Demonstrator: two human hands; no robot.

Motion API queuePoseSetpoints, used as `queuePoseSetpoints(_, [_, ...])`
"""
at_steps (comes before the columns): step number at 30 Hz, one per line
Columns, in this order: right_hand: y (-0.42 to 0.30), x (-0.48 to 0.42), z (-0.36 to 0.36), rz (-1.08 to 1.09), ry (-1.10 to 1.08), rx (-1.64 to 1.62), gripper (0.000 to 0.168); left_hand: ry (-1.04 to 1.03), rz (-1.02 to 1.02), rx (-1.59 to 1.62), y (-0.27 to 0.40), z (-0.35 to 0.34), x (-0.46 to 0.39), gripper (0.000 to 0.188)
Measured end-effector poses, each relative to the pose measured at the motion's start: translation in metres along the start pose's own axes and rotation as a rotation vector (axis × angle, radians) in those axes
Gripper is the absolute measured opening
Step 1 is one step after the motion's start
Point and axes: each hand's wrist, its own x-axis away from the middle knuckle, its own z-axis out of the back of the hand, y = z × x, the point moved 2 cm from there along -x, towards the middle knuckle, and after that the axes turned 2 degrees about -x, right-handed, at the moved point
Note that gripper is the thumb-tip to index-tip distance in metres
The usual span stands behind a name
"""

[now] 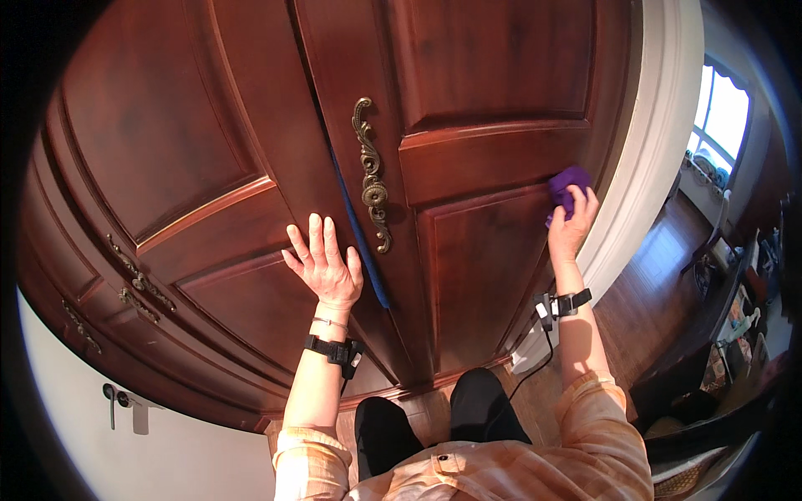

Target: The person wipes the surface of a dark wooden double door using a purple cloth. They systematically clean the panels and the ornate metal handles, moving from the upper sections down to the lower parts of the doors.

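Observation:
A purple cloth (pixel 569 183) is bunched under the fingers of my right hand (pixel 573 222), against the right edge of a reddish-brown wooden wardrobe door (pixel 489 156), near the top of its lower panel. My left hand (pixel 324 266) lies with spread fingers on the neighbouring door (pixel 250 125), holding nothing. Between the hands, an ornate bronze-coloured handle (pixel 374 194) is mounted on the right door. Something blue, like a strip of cloth (pixel 360 241), shows in the gap between the two doors, just right of my left hand.
More wardrobe doors with ornate handles (pixel 139 278) curve away at the left, above a white door (pixel 175 451) with a lever and keys. White moulding (pixel 658 125) borders the wardrobe at the right. Beyond it are a wooden floor (pixel 651 250), a window and a cluttered dark table or shelf (pixel 689 369).

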Motion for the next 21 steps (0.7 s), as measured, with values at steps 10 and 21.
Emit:
queuePoseSetpoints(10, [-0.120,0.177,-0.015,0.284,-0.536,-0.150,0.054,-0.010,-0.053,-0.048,0.001,-0.001,-0.001,0.061])
queuePoseSetpoints(21, [-0.179,0.070,-0.037,0.326,-0.219,-0.137,0.058,-0.036,-0.003,-0.037,0.001,-0.001,0.001,0.062])
